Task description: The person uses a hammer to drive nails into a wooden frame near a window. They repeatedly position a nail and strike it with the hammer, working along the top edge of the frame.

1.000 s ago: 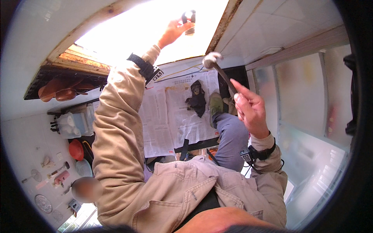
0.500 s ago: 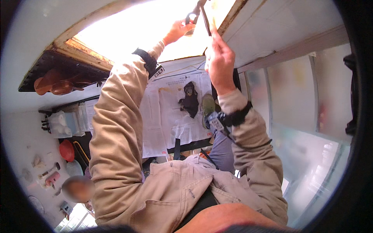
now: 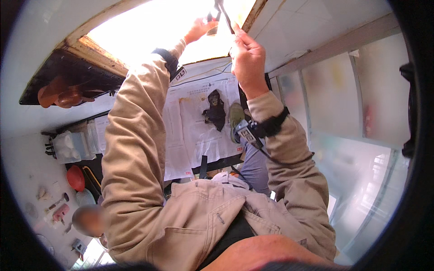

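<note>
Both my arms reach up to a bright opening with a worn wooden frame [image 3: 101, 53]. My right hand [image 3: 250, 63] is closed round the lower end of a thin dark tool [image 3: 225, 18], which slants up and left toward the top of the view. Beside it, my left hand [image 3: 197, 30] is closed with its fingertips at a dark piece [image 3: 211, 17] near the tool's upper part. Glare washes out that spot, so the kind of tool and the exact contact cannot be told.
Below my hands, white printed sheets [image 3: 185, 153] cover a surface, with a crumpled black cloth [image 3: 215, 110] and a green shoe [image 3: 235, 118] on it. A brown object [image 3: 63, 95] rests on a dark panel. At left are a plastic box [image 3: 70, 147], a red bowl [image 3: 76, 177] and a person [image 3: 88, 220].
Both hands and the dark tool appear slightly further left and higher in the view. The whole scene has shifted a little too. Each hand keeps its grip.
</note>
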`<state>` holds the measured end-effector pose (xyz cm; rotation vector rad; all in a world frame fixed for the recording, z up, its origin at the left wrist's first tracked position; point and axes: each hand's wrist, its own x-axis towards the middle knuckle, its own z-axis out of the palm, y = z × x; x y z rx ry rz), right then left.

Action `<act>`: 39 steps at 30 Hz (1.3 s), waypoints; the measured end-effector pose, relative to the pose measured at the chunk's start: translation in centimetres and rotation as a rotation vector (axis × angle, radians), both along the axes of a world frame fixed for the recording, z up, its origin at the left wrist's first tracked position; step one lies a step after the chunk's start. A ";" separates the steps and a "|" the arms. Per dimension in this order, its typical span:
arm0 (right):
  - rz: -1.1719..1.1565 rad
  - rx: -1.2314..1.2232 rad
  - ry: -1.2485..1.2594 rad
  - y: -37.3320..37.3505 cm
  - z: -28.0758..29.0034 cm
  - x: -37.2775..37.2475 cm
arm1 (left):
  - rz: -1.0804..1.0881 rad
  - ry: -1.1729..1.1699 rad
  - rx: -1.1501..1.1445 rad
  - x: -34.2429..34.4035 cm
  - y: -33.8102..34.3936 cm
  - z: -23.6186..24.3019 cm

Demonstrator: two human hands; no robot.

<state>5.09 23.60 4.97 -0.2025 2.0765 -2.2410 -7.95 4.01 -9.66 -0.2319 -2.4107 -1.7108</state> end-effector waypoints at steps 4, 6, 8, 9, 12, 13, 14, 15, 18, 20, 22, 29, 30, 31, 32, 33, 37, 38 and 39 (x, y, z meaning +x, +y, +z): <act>-0.061 0.085 0.100 -0.3 0.0 0.1 | -0.033 0.019 0.036 -0.2 0.1 0.1; -0.039 0.090 0.047 -0.3 0.1 -0.1 | -0.030 0.107 0.042 -0.2 0.3 0.3; -0.031 -0.016 0.070 -0.2 -0.1 -0.2 | -0.008 0.110 0.003 0.0 0.4 0.5; -0.039 0.029 0.038 -0.1 -0.2 -0.2 | -0.017 0.057 0.010 0.4 0.7 0.3; -0.037 0.173 0.056 -0.3 -0.6 -0.5 | -0.010 -0.004 -0.004 0.5 0.6 0.6; -0.054 0.091 0.060 -0.4 -0.8 -0.3 | -0.001 0.033 -0.008 0.5 0.7 0.6; -0.057 0.026 0.118 -0.5 -0.9 -0.4 | 0.016 0.078 -0.013 0.3 0.7 0.6; -0.031 0.027 0.056 -0.6 -1.0 -0.3 | -0.041 0.052 0.036 0.3 0.5 0.6; -0.016 -0.002 0.059 -0.6 -0.8 -0.1 | -0.021 -0.023 0.036 -0.1 0.4 0.4; 0.007 0.027 0.075 0.0 -0.4 0.0 | 0.012 0.050 0.005 -0.5 0.0 0.1; 0.013 -0.027 -0.019 1.1 -0.1 0.2 | -0.021 0.076 0.001 -1.0 -0.2 -0.5; 0.040 0.002 -0.023 3.1 0.3 0.0 | 0.009 0.133 0.007 -3.1 -1.2 -1.1; 0.029 -0.001 -0.029 3.1 0.3 0.0 | 0.029 0.109 -0.015 -2.7 -0.9 -1.1; 0.033 -0.011 -0.026 3.0 0.4 0.0 | 0.013 0.068 -0.003 -2.2 -0.7 -1.0; 0.040 -0.027 -0.004 3.0 0.5 -0.1 | 0.019 0.073 0.024 -1.6 -0.3 -0.9; 0.039 -0.028 -0.025 2.9 0.6 -0.1 | 0.026 0.079 0.052 -1.0 0.0 -0.6; 0.036 -0.049 -0.043 2.8 0.6 -0.2 | -0.024 0.140 0.034 0.0 0.6 0.9; 0.036 -0.054 -0.043 2.8 0.5 -0.3 | -0.027 0.101 0.041 0.2 0.7 1.1; 0.035 -0.049 -0.048 2.8 0.4 -0.3 | -0.030 0.062 0.048 0.3 0.7 1.2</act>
